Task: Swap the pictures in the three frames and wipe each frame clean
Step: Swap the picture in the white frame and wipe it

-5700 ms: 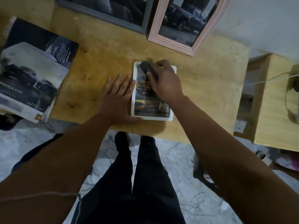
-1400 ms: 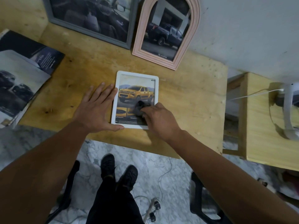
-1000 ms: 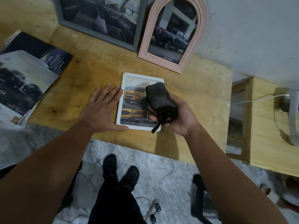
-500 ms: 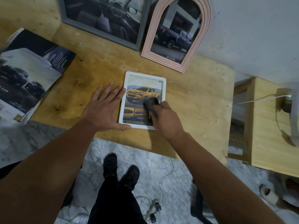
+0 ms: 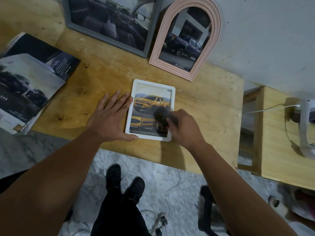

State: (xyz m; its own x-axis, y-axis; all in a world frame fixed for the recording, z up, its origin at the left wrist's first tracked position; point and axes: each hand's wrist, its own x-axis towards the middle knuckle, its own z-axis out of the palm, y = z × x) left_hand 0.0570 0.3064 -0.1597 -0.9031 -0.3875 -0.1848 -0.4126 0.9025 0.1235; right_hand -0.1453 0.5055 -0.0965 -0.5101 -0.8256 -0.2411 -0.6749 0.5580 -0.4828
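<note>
A white frame (image 5: 153,84) with a yellow truck picture lies flat on the wooden table (image 5: 102,79). My left hand (image 5: 110,120) rests flat and spread against the frame's left edge, thumb at its lower left corner. My right hand (image 5: 185,126) presses a dark wadded cloth (image 5: 161,115) onto the lower right of the glass. A pink arched frame (image 5: 216,40) with a dark truck picture and a grey rectangular frame (image 5: 102,37) with a car interior picture lean against the wall behind.
Car brochures (image 5: 30,79) lie in a loose stack at the table's left end. A second, lower wooden table (image 5: 281,160) stands to the right with a white stand and cable (image 5: 305,126). Cables and a power strip (image 5: 160,223) lie on the floor by my feet.
My right hand lifted the cloth off the glass a second ago, then pressed it back down on the lower right of the picture. The left hand has stayed at the frame's edge.
</note>
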